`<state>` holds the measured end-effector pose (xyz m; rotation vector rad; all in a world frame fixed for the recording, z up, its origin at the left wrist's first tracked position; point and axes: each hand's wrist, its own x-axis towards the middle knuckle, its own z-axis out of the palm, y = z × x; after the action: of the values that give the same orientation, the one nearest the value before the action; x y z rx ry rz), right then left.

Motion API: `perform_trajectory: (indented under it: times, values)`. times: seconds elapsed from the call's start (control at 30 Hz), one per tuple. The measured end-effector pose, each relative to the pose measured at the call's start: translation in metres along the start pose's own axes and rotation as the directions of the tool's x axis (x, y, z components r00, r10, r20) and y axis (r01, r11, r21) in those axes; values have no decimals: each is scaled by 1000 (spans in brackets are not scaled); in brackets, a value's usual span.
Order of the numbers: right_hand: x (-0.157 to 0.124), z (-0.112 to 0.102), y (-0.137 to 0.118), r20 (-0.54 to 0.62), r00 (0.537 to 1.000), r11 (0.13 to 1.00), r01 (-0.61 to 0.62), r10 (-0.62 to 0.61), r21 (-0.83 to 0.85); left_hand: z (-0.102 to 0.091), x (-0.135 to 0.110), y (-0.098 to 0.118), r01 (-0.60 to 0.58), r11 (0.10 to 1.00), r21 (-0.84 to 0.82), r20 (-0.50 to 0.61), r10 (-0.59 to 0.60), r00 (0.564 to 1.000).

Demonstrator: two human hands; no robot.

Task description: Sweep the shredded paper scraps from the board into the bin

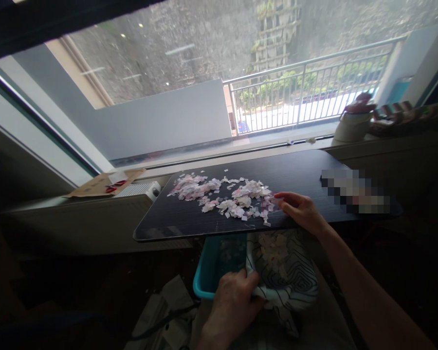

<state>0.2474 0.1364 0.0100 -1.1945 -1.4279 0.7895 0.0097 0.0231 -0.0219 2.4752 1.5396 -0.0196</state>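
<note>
Small white and pinkish paper scraps (244, 194) lie in loose heaps on a dark tabletop (295, 170). At the right end of these heaps my right hand (301, 211) pinches some scraps between thumb and fingers, low over the surface. Below the table's front edge stands a turquoise basin (200, 277) with small pieces inside. A white bag with black wavy lines (302, 277) is beside it, also holding paper scraps. My left hand (235, 296) is closed on the bag's edge, where it meets the basin; the fingertips are partly hidden.
A pixelated object (354, 192) lies at the table's right end. Behind the table are a window and sill, with a pale jug (354, 119) on the right. Brown paper (102, 183) with a red item lies on the left ledge, near a white radiator (140, 189).
</note>
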Motion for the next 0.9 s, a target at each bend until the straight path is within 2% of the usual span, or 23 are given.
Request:
perform_trajectory:
  times: [0.23,0.4,0.6,0.8,0.9]
  values:
    - [-1,-3,-2,-28,1000,1000,-7,8,23,3,0,-2,-14,1000,-24,-29,13,999]
    - [0,-1,1,-127,992,1000,-17,18,9,2,0,-2,-13,1000,-23,-38,12,999]
    - [-1,-3,-4,-41,999,998,-27,29,48,2,0,-2,-4,1000,-9,-15,3,1000]
    - [-2,-5,-5,-54,997,994,-48,54,99,2,0,-2,-4,1000,-16,-15,4,1000]
    - [-2,-5,-4,-4,1000,997,-25,25,70,2,-1,-2,-12,1000,-19,-24,11,1000]
